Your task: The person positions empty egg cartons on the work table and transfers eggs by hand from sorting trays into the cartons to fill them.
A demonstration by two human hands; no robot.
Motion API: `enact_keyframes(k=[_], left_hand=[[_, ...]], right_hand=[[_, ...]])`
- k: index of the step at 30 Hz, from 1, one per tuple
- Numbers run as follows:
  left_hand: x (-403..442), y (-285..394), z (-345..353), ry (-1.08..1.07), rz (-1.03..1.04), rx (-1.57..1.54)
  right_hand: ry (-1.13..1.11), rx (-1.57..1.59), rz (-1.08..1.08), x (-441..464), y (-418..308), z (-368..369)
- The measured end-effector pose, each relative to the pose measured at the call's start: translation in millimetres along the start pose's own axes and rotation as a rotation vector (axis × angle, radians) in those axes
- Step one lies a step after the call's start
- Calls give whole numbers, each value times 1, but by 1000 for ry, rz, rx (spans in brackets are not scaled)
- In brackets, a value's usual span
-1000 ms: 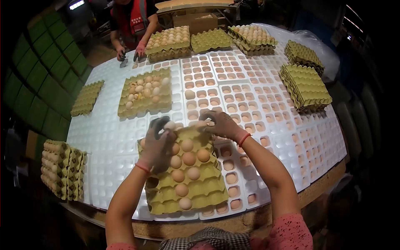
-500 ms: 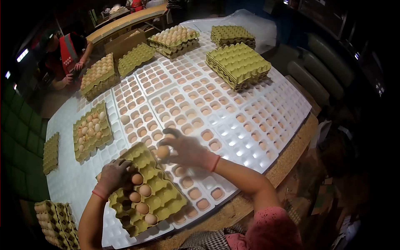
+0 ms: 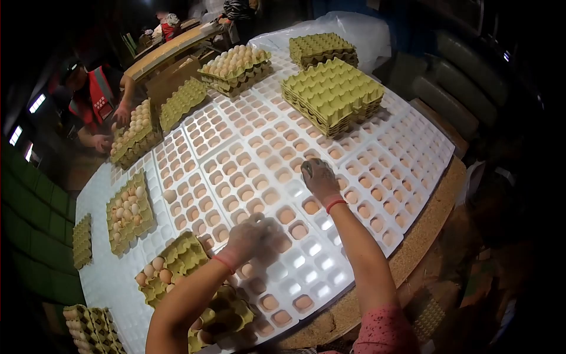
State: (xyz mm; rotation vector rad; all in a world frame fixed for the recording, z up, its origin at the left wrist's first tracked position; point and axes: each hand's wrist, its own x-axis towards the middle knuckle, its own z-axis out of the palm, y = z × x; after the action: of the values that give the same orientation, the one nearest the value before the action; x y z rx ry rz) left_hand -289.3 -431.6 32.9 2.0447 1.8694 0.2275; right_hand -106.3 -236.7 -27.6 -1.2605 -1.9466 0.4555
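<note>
Both my hands wear thin gloves with dark fingertips. My right hand [image 3: 320, 180] is over the white plastic tray [image 3: 321, 259], its fingers curled down at the cells; anything in them is hidden. Blurred by motion, my left hand [image 3: 250, 239] hovers low over the same tray's cells to the left, and its fingers cannot be made out clearly. Beneath my left forearm lies a yellow-green egg carton [image 3: 187, 252]. Brown eggs [image 3: 165, 276] rest at its left side, and my arm covers its middle. Many tray cells hold single eggs [image 3: 299, 231].
Stacked cartons [image 3: 333, 97] stand at the far right of the table. Another carton of eggs [image 3: 127, 209] lies at left, with egg-filled cartons [image 3: 234, 66] at the back. A co-worker in a red vest [image 3: 101, 91] handles eggs at far left. The wooden table edge [image 3: 413, 242] runs along the right.
My right hand, which held eggs near the carton, has moved right and forward over the tray. My left hand has left the carton's eggs and moved right over the cells. The view has shifted.
</note>
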Motion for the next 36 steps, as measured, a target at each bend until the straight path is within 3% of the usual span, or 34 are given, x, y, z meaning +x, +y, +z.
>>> enact_keyframes(k=[2, 5, 6, 7, 10, 11, 14, 16, 17, 19, 21, 23, 25, 26, 27, 29, 31, 33, 34, 35, 36], left_hand=[[20, 1, -3, 79, 34, -144], [65, 15, -15, 460, 156, -371], [85, 20, -10, 550, 178, -405], [104, 24, -1, 646, 202, -443], [135, 20, 37, 383, 219, -73], [138, 17, 47, 386, 321, 80], [123, 10, 44, 490, 229, -28], [84, -3, 11, 495, 206, -339], [53, -9, -16, 446, 162, -343], [-22, -34, -58, 569, 111, -400], [-112, -58, -96, 730, -95, -590], [-209, -103, -116, 893, -335, -698], [-293, -141, -122, 1164, -485, -675], [-319, -142, -122, 1255, -577, -644], [-340, -143, -124, 1338, -659, -611], [-361, -155, -109, 1322, -675, -516], [-353, -149, -95, 1180, -726, -362], [-341, -157, -74, 1053, -642, -163], [-335, -163, -66, 978, -613, -43], [-329, -163, -64, 897, -585, 71], [-325, -164, -62, 800, -560, 125]], right_hand=[[93, -277, -227, -14, 13, 21], [78, -39, -77, -13, 21, 23], [151, -44, -172, -14, 24, 25], [105, -34, -120, -13, 24, 25], [34, -54, -66, -12, 28, 23], [101, -199, -52, -12, 26, 20], [203, -389, -33, -11, 29, 23], [205, -421, -40, -10, 29, 30], [165, -410, -70, -10, 31, 31], [165, -349, -240, -10, 20, 20], [-9, -419, -429, -14, 10, 17], [-31, -345, -567, -21, -21, 26], [-16, -48, -677, -34, -102, 38], [-112, 208, -776, -45, -155, 39], [-138, 249, -870, -63, -201, 44], [-322, 364, -1073, -94, -279, 61], [-466, 246, -1081, -128, -327, 101], [-781, 19, -1079, -145, -340, 144], [-1026, 39, -901, -139, -351, 147], [-1025, 26, -905, -134, -356, 145], [-1128, 287, -678, -127, -354, 140]])
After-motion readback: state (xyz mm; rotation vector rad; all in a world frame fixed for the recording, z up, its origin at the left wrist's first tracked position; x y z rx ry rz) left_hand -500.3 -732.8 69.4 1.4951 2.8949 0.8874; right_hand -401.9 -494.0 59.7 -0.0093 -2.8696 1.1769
